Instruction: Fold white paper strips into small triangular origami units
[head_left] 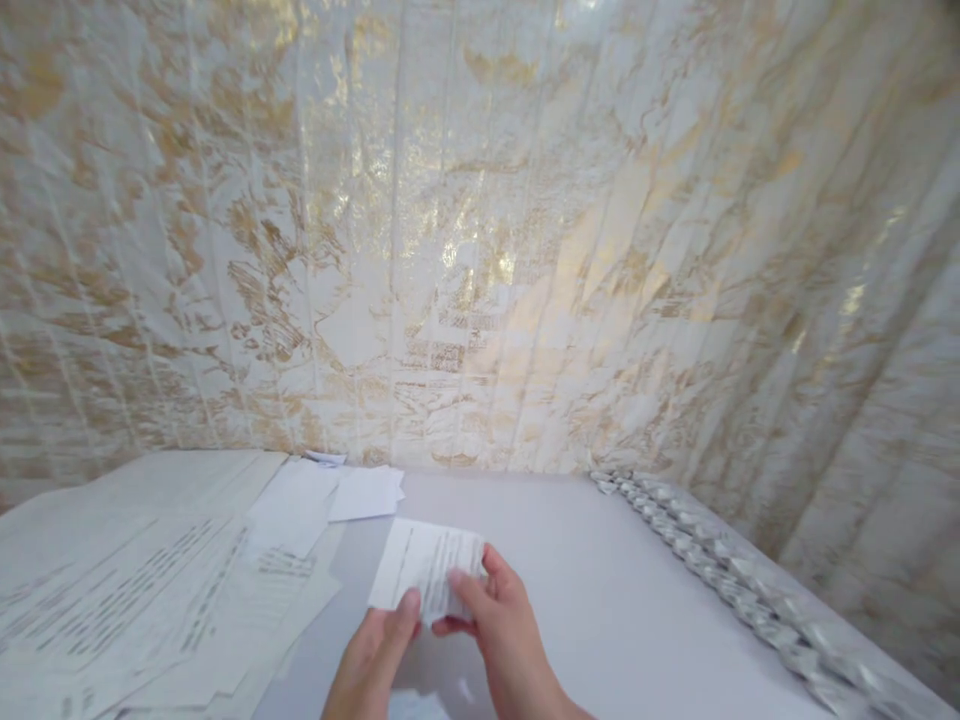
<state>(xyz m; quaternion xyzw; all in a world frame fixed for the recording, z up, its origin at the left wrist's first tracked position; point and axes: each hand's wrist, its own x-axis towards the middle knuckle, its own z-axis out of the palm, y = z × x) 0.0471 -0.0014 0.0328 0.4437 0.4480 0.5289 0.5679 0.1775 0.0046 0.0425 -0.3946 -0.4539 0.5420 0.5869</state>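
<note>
A small sheet of printed paper (409, 560) is held up in front of me, above the white table. My left hand (381, 645) pinches its lower left edge, thumb on top. On the right edge, my right hand (499, 615) grips it with the thumb across the print and the fingers behind. Dark lines of text run over the paper's face; they are too blurred to read. Beyond it, to the left, lies a small stack of white papers (364, 493).
Large printed sheets (150, 590) overlap across the table's left side. Rows of silvery, crinkled packets or strips (705, 560) run along the right edge of the white table (592, 590). A gold-and-white patterned wall covering (465, 250) rises behind.
</note>
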